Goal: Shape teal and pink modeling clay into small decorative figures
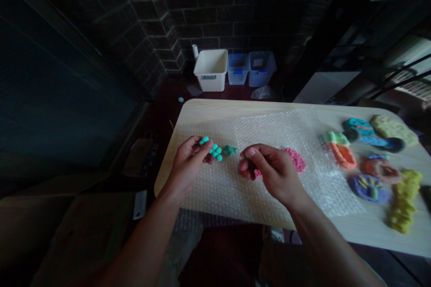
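Between the thumb and fingers of my left hand (192,157) is a cluster of small turquoise clay balls (215,150). My right hand (266,161) is closed in a pinch, with a bit of green clay (247,155) just showing at the fingertips. A darker green clay lump (230,150) lies on the bubble wrap (215,184) between the two hands. Pink clay (296,160) sits on the wrap behind my right hand, which partly hides it.
Several clay models stand at the table's right, among them an orange and green piece (341,150), a purple disc (369,188) and a yellow strip (406,202). A white bin (211,69) and two blue tubs (261,69) are on the floor beyond the table (202,105).
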A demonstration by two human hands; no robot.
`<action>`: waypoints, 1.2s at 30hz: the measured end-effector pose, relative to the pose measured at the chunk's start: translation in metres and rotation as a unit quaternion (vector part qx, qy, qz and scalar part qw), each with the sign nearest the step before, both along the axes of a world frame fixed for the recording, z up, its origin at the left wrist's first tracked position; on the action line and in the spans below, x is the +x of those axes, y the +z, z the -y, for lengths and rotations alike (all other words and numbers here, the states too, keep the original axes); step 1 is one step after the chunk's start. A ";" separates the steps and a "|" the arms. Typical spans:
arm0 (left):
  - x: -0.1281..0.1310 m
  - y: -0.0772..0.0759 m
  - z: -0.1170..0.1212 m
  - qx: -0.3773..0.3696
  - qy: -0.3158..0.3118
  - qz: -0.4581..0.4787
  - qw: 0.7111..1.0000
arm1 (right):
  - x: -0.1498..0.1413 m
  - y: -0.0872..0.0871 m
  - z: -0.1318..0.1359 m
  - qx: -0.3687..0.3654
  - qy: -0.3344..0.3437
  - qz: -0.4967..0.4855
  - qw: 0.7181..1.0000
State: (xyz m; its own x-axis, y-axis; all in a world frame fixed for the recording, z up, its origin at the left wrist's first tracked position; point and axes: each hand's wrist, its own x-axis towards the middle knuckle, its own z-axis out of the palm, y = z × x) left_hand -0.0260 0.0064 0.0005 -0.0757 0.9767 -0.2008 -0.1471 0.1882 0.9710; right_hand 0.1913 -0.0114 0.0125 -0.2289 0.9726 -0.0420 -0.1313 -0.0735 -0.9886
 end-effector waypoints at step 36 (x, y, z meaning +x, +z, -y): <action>0.005 0.006 0.001 -0.037 -0.010 0.128 0.991 | 0.000 0.002 -0.003 -0.041 -0.015 0.032 0.999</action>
State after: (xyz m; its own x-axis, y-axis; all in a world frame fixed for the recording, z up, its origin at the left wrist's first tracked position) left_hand -0.0214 0.0051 0.0061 0.0060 0.9591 -0.2830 -0.3825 0.2636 0.8856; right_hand 0.1914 -0.0086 0.0144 -0.1935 0.9718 -0.1349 -0.0719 -0.1512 -0.9859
